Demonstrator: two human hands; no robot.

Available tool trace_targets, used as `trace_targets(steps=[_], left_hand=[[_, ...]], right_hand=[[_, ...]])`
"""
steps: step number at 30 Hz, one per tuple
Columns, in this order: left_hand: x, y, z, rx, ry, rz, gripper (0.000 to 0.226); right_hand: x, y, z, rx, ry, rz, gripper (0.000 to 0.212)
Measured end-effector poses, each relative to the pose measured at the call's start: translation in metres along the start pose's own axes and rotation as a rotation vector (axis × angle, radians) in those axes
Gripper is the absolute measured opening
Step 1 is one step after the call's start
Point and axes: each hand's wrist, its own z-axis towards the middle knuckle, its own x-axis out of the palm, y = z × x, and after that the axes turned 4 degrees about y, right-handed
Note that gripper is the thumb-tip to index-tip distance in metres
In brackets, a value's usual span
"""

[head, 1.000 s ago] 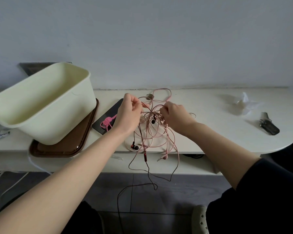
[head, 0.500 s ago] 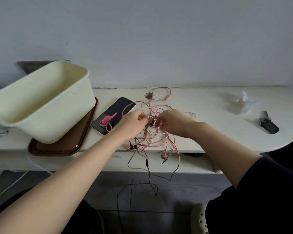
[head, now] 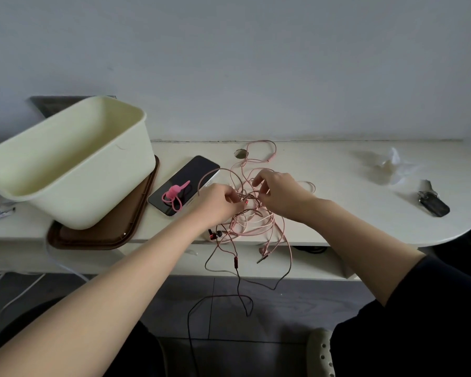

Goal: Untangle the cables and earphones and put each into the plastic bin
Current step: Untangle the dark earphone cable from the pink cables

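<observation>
You have lowered the tangle onto the table, right of the plastic bin; your left hand and right hand each pinch strands at its knot, so nothing is freed yet.

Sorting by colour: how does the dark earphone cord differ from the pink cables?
The dark earphone cord dangles off the table towards the floor; the pink cables mostly lie heaped on it. The cord's earbud is red-black, the cables' bud pink. Both are tangled together.
</observation>
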Motion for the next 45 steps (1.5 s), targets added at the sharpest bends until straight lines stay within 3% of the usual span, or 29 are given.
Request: trace_targets(steps=[5,12,15,20,24,30,35,39,42,45], left_hand=[[0.001,0.0,-0.003,0.027,0.025,0.008,0.011],[0.001,-0.001,-0.005,0.038,-0.02,0.014,0.016],[0.003,-0.002,-0.006,0.058,-0.044,0.002,0.026],[0.004,0.0,-0.006,0.051,-0.038,0.056,0.01],[0.005,0.0,-0.006,0.051,-0.032,0.066,0.007],[0.003,-0.005,-0.006,0.049,-0.066,0.049,0.012],[0.004,-0.007,-0.005,0.036,-0.09,0.055,0.016],[0.002,-0.005,-0.005,0.014,-0.083,0.079,0.003],[0.002,-0.004,-0.006,0.007,-0.086,0.122,0.013],[0.003,-0.002,-0.005,0.018,-0.109,0.148,0.013]], right_hand=[[0.002,-0.001,0.001,0.003,0.065,-0.133,0.031],[0.0,0.007,-0.002,-0.012,0.091,-0.122,0.038],[0.001,0.007,-0.003,0.001,0.044,-0.169,0.03],[0.004,0.009,-0.005,-0.034,0.05,-0.166,0.014],[0.006,0.01,-0.005,-0.053,0.052,-0.204,0.015],[0.006,0.011,-0.004,-0.032,0.031,-0.076,0.009],[0.008,0.011,-0.001,0.006,0.026,-0.031,0.021],[0.009,0.012,0.0,0.043,-0.005,0.0,0.014],[0.009,0.012,0.0,0.037,-0.026,0.019,0.009],[0.008,0.012,-0.001,-0.002,-0.026,0.034,0.018]])
